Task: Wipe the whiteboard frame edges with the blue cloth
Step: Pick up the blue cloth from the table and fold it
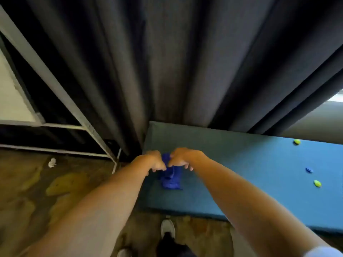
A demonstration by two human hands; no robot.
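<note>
At the far left stands the whiteboard, its metal frame slanting from 11 o'clock down toward the middle of the view, with lower crossbars running off to 9 o'clock. A crumpled white scrap lies on the worn floor just below those bars. Dark grey curtains fill the upper middle, hanging between the frame and the table, a blue-topped surface reaching off toward 3 o'clock.

The left hand and right hand meet over the near-left corner of the table, knuckles almost touching, fingers curled and pinching the blue cloth between them. The cloth is bunched, its long axis running roughly 12 to 6 o'clock; its top is gathered in the hands and its lower end droops onto the table top. It is well apart from the whiteboard frame, with the table corner and curtain folds between.

Further right on the table lie a yellow-green piece, a small blue disc and another yellow-green piece. At 6 o'clock a grey shoe rests on the floor.
</note>
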